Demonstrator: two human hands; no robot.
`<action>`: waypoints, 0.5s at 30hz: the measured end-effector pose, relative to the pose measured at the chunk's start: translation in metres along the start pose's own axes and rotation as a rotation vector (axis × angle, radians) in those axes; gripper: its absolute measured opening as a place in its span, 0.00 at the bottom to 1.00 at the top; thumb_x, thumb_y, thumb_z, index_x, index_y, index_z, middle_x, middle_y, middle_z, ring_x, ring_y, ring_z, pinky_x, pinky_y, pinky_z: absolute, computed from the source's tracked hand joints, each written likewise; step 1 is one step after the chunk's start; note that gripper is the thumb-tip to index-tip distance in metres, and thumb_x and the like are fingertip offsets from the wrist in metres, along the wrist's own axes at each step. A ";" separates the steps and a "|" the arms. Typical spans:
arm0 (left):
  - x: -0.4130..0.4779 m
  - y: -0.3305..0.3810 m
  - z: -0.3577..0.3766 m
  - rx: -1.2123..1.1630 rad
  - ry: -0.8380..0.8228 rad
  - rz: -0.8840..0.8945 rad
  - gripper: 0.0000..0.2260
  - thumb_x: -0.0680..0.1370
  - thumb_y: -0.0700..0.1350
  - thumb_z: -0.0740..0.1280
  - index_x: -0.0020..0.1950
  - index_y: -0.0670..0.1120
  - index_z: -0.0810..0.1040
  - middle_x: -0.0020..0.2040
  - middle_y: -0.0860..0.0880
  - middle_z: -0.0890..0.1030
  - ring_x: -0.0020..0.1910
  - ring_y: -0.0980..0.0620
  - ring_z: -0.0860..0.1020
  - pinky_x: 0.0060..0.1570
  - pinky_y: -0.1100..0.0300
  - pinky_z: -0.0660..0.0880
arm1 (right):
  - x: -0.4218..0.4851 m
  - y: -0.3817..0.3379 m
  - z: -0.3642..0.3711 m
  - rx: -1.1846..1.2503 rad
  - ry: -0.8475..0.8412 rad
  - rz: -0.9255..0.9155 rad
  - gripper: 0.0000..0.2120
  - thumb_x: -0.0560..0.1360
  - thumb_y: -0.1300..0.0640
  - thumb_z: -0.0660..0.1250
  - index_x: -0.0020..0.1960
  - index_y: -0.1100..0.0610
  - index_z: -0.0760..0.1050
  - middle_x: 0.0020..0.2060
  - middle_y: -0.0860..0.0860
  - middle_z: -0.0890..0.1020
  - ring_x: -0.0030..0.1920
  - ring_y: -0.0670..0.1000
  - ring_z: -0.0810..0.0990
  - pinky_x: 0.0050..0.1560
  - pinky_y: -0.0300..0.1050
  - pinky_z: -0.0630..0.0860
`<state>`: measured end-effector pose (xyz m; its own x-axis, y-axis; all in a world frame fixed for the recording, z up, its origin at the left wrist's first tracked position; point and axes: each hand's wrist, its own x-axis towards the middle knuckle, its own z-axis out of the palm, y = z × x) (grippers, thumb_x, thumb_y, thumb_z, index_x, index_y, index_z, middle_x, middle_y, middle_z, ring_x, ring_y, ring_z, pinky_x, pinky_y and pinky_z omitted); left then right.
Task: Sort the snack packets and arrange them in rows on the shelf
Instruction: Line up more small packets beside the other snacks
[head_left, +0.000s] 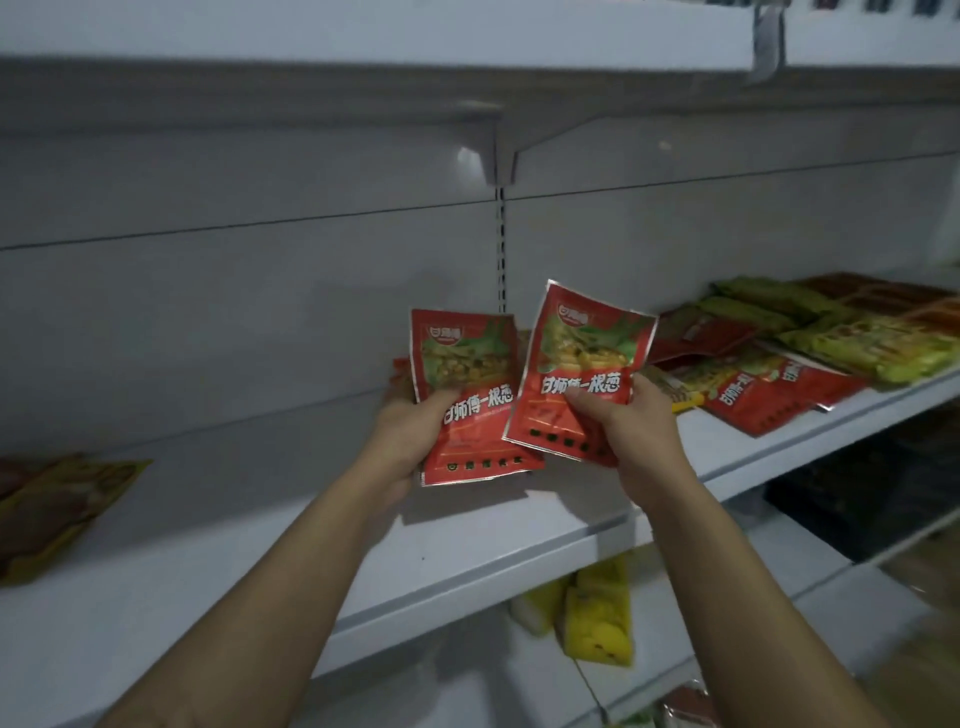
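White metal shelf (260, 561): heap of green and red foil packets (831, 353) at right end, count unclear; one yellow-brown flat packet (57, 504) far left; yellow bags (597, 623) on shelf below. Two red foil snack packets with white lettering upright above shelf middle, edges overlapping. Grip: left hand (410, 441) curled round first red packet (467, 364); right hand (628, 431) pinches second red packet (576, 358), nearer camera.
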<state>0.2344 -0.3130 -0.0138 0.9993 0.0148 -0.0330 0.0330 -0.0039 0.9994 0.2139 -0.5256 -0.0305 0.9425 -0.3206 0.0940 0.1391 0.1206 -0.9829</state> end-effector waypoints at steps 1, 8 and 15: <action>0.002 0.001 0.001 -0.009 0.018 0.004 0.06 0.76 0.49 0.72 0.49 0.47 0.80 0.40 0.47 0.86 0.38 0.48 0.85 0.41 0.55 0.81 | -0.001 -0.002 -0.006 -0.013 0.015 -0.006 0.14 0.69 0.60 0.78 0.52 0.54 0.79 0.44 0.50 0.87 0.43 0.52 0.86 0.43 0.51 0.82; 0.011 0.012 0.037 -0.010 -0.017 0.002 0.16 0.70 0.60 0.75 0.44 0.48 0.82 0.34 0.52 0.85 0.33 0.52 0.84 0.34 0.60 0.79 | -0.004 -0.021 -0.052 -0.194 0.106 0.020 0.15 0.70 0.59 0.77 0.55 0.54 0.77 0.45 0.49 0.86 0.43 0.50 0.86 0.46 0.49 0.82; 0.026 -0.007 0.101 -0.077 -0.004 0.037 0.14 0.70 0.59 0.75 0.48 0.51 0.82 0.39 0.53 0.86 0.36 0.51 0.85 0.40 0.56 0.79 | 0.032 -0.021 -0.115 -0.300 0.151 0.020 0.13 0.72 0.58 0.75 0.53 0.50 0.75 0.45 0.46 0.85 0.40 0.46 0.85 0.42 0.44 0.80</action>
<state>0.2615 -0.4131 -0.0220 0.9999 0.0124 0.0041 -0.0050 0.0730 0.9973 0.2059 -0.6461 -0.0252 0.8853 -0.4593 0.0722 0.0045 -0.1470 -0.9891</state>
